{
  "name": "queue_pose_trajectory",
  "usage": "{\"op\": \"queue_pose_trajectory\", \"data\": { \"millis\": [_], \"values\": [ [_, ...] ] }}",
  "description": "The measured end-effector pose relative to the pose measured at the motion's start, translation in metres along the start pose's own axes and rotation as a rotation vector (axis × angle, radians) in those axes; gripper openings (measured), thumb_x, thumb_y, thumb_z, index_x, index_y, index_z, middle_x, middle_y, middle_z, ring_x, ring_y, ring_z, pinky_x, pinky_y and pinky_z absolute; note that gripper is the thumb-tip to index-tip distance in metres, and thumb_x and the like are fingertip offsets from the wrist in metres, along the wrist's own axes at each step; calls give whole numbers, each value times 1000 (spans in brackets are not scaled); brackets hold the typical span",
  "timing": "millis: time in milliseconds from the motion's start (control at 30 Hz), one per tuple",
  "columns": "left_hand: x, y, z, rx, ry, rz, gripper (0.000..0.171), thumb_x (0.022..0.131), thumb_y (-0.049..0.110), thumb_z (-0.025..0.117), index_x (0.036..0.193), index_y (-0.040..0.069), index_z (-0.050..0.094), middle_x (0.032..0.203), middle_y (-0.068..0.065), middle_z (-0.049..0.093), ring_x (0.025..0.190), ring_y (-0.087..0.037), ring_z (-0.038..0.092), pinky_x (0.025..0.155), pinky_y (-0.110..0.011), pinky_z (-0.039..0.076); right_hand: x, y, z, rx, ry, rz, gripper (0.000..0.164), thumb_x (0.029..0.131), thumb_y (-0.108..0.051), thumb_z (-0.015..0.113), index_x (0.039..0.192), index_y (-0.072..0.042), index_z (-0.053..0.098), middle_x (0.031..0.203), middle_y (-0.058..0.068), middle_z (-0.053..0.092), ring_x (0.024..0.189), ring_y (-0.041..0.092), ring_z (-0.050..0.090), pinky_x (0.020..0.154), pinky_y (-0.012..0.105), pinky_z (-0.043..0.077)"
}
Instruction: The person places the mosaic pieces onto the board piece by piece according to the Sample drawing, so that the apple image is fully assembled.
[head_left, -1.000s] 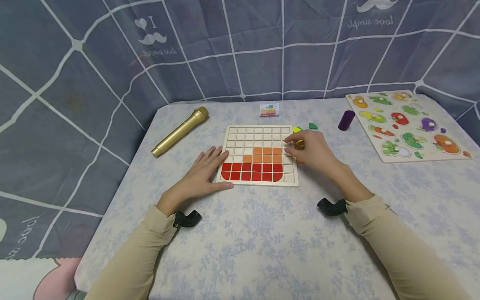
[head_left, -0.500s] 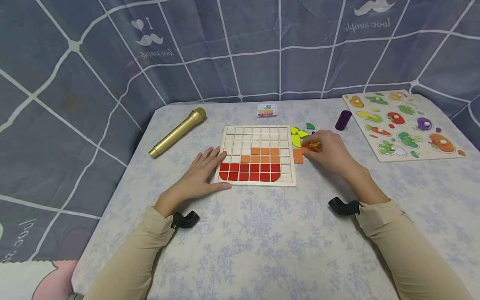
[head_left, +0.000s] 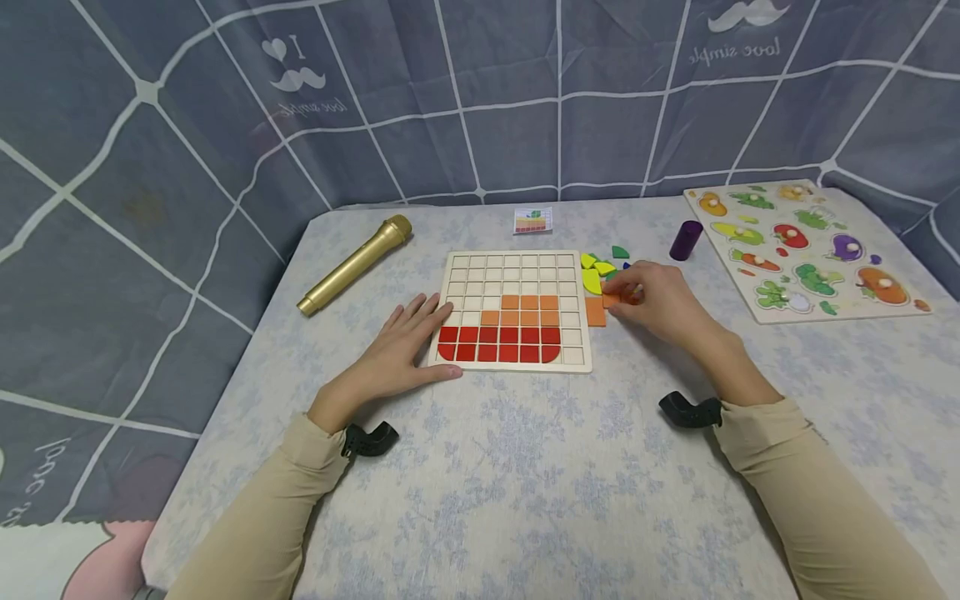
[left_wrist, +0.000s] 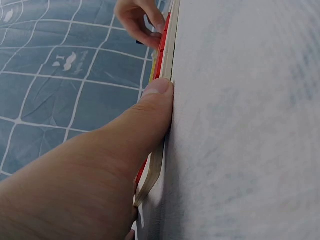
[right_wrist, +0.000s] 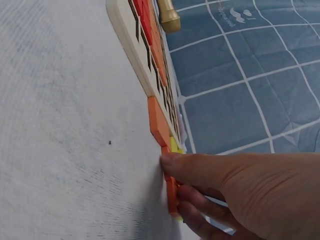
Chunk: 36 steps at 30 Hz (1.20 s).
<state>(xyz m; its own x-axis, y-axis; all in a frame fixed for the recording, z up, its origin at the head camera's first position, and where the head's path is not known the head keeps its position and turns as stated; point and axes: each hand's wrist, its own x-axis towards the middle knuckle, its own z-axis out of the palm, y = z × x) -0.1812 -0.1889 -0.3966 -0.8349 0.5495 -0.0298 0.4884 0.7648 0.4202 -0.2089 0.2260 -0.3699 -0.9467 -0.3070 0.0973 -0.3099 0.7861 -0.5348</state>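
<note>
A wooden grid board (head_left: 510, 262) lies flat, its two front rows filled with red tiles (head_left: 498, 344) and several orange tiles (head_left: 530, 310) behind them. My left hand (head_left: 393, 350) rests spread at the board's left side, fingertips on the edge and thumb (left_wrist: 159, 92) along the front corner. Just right of the board, my right hand (head_left: 663, 304) pinches a loose orange square tile (head_left: 611, 301) between thumb and fingers, low over the table. Another orange tile (right_wrist: 158, 122) lies against the board's edge. Yellow pieces (head_left: 592, 282) sit behind it, partly hidden by the hand in the right wrist view.
A small picture card (head_left: 533, 221) lies behind the board. At the back left is a gold microphone (head_left: 356, 265). A green piece (head_left: 620, 252), a purple cylinder (head_left: 686, 241) and a vegetable peg puzzle (head_left: 806, 271) lie to the right. Grid-patterned cloth (head_left: 517, 150) hangs behind the table.
My right hand has moved right from the board's right edge to the loose pieces and now grips an orange tile there. The left hand has stayed at the board.
</note>
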Motion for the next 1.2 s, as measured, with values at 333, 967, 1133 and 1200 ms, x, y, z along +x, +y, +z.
{"op": "queue_pose_trajectory", "data": {
  "millis": [333, 967, 1133, 1200],
  "values": [
    [0, 1, -2, -3, 3, -6, 101, 93, 53, 76, 170, 15, 23, 177, -13, 13, 165, -35, 2, 134, -56, 0, 1, 4, -11, -35, -33, 25, 28, 87, -5, 85, 113, 2, 78, 106, 20, 73, 91, 32, 68, 80, 43, 56],
    [1, 0, 0, -10, -2, -7, 101, 93, 53, 76, 170, 15, 23, 178, -13, 12, 165, -34, 2, 134, -56, 0, -3, 9, -20, -46, -42, 145, 24, 86, -10, 82, 106, 3, 77, 94, 19, 76, 87, 32, 67, 78, 43, 48],
    [0, -1, 1, -12, 2, -9, 101, 93, 53, 76, 170, 15, 23, 178, -13, 12, 165, -35, 2, 134, -56, 0, -3, 5, -20, -64, -1, 100, 31, 78, -6, 85, 106, 4, 77, 97, 21, 75, 89, 34, 65, 77, 43, 46],
    [0, 0, 1, -16, 3, -7, 101, 93, 53, 76, 170, 15, 23, 178, -13, 12, 165, -35, 2, 134, -56, 0, -3, 1, -19, -60, 11, 83, 32, 76, -5, 85, 107, 3, 78, 100, 21, 75, 91, 35, 65, 78, 43, 46]
  ]
}}
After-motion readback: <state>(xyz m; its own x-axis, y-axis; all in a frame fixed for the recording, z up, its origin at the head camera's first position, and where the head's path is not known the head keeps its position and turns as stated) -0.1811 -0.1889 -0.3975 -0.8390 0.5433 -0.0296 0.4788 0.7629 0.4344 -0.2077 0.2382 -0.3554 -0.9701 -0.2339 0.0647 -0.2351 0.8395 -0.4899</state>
